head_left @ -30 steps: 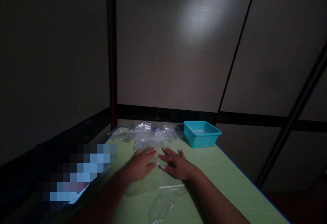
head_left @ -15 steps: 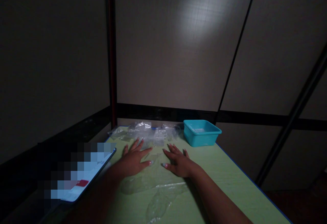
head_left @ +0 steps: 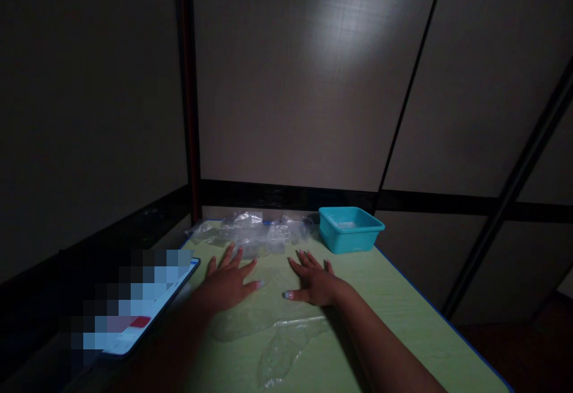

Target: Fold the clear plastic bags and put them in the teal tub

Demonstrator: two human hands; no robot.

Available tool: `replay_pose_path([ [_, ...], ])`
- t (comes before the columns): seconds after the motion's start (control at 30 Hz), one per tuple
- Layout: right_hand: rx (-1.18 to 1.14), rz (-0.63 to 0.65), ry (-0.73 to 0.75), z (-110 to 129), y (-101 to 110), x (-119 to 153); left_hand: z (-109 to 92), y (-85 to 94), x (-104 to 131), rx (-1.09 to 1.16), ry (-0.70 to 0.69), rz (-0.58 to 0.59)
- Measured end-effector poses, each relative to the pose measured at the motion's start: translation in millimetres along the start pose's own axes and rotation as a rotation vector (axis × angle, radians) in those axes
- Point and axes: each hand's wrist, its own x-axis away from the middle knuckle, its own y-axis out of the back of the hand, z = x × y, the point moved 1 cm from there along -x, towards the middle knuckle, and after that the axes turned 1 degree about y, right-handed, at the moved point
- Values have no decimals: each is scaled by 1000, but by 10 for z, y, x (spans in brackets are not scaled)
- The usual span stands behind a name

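Palms of the left hand (head_left: 228, 282) and right hand (head_left: 316, 281) are spread flat on the clear crumpled plastic sheet (head_left: 273, 321), lower centre of the frame; even outward pressure should smooth wrinkles best.

tub (head_left: 350, 228) behind hands, bags (head_left: 253, 233) (probably) left

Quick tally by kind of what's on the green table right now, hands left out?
Flat clear plastic sheet under both hands: 1
Heap of crumpled clear plastic at the far edge, pieces too tangled to count: 1
Teal tub: 1
Lit tablet at the left edge: 1
Total: 4
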Motion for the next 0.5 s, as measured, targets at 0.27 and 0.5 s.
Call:
replay_pose_path([
  [0.27, -22, -60, 11, 30, 20, 39, -106, 42, -51, 9, -41, -165],
  [0.5, 9, -4, -8, 2, -10, 14, -186, -105, 14, 103, -156, 139],
])
